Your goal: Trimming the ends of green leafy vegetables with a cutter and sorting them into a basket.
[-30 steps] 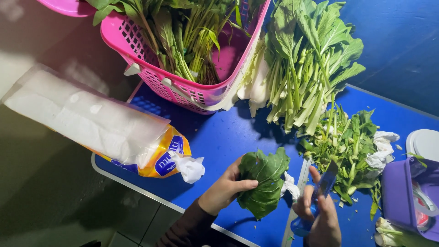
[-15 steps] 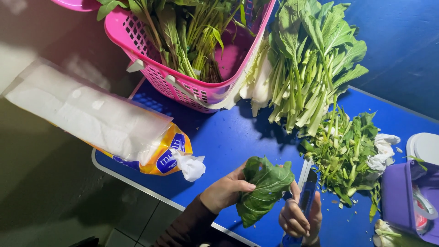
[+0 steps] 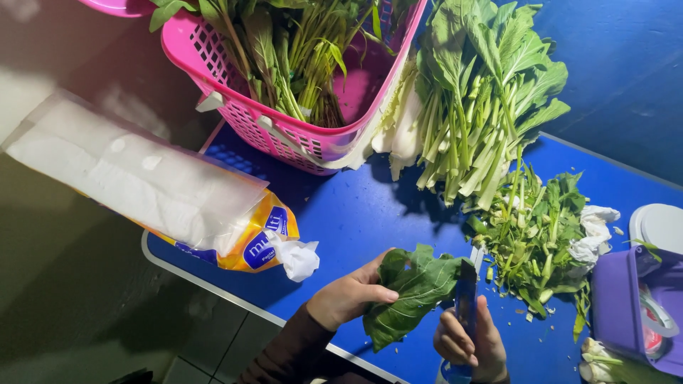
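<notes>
Left hand point(image 3: 350, 296) was clamped on a bunch of dark leafy greens point(image 3: 413, 290), thumb on top, fingers wrapped under the near-left end. Greens sat low over the blue table point(image 3: 356, 213), near edge, centre of view, stalk end pointing right.

Right hand point(image 3: 469, 345) was closed around a blue knife handle, fist tight. Knife point(image 3: 466, 304) stood blade-up, pointing far, its edge right beside the stalk end of the greens; couldn't tell if it was touching.

Surroundings:
- Pile of cut stems and leaf scraps point(image 3: 537, 238) just right of the knife, on the table.
- Bundle of long-stemmed greens point(image 3: 484, 107) lay farther back, leaves toward the far side, cut ends toward the scrap pile.
- Pink plastic basket point(image 3: 277, 135) at far left, full of more greens, leaning against the bundle.
- Clear bag of white paper napkins with a yellow-and-blue end point(image 3: 163, 192) lay left, overhanging the table edge; one crumpled napkin stuck out near the left hand.
- Purple container point(image 3: 626, 306) at the right edge, a white round lid point(image 3: 658, 224) just beyond it.
- Crumpled white tissue point(image 3: 594, 231) between scrap pile and lid.
</notes>
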